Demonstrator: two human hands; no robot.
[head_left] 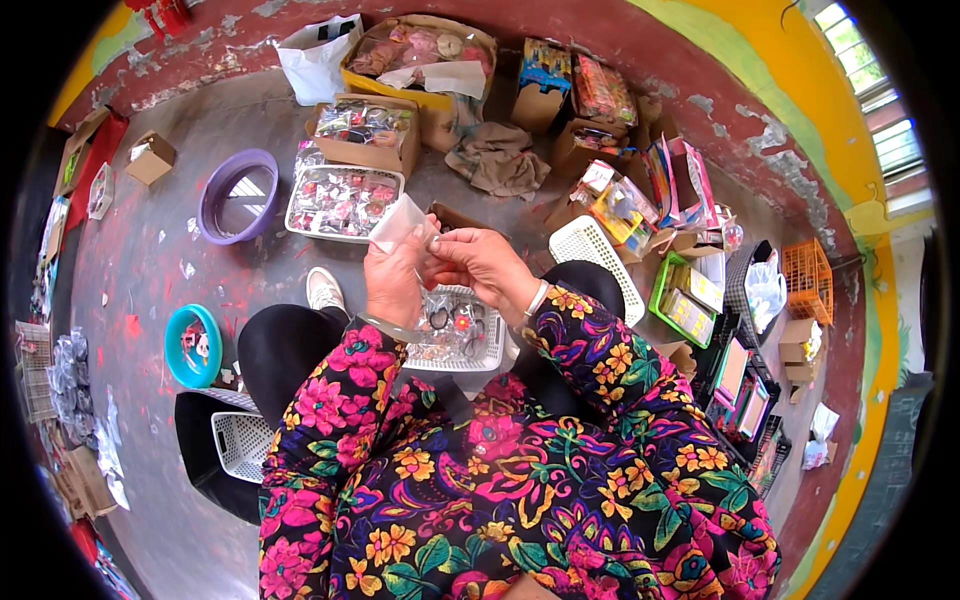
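Two bare hands, the left hand (pixel 393 280) and the right hand (pixel 497 270), meet in front of the torso, between the knees. The left hand holds a small translucent white plastic bag (pixel 403 222); its thumb and fingers are pressed together on the lower part, and the film projects above them. On the right hand, the thumb and index finger are drawn together at the right edge of the bag; whether they grip the film itself cannot be told. The remaining right fingers are curled.

Below the hands sits a rectangular white perforated plastic basket (pixel 497 345), containing clear packets with dark and red pieces. Just beyond the hands, to the left, stands a shallow white plastic tray (pixel 345 238) filled with clear packets of pink and dark pieces. Behind this tray is an open brown cardboard box (pixel 387 157) of similar packets. Farther left, a round purple plastic basin (pixel 209 200) rests on the floor; nearer the person is a round teal plastic basin (pixel 172 350). To the right, a long white perforated basket (pixel 600 262) lies near the right knee.
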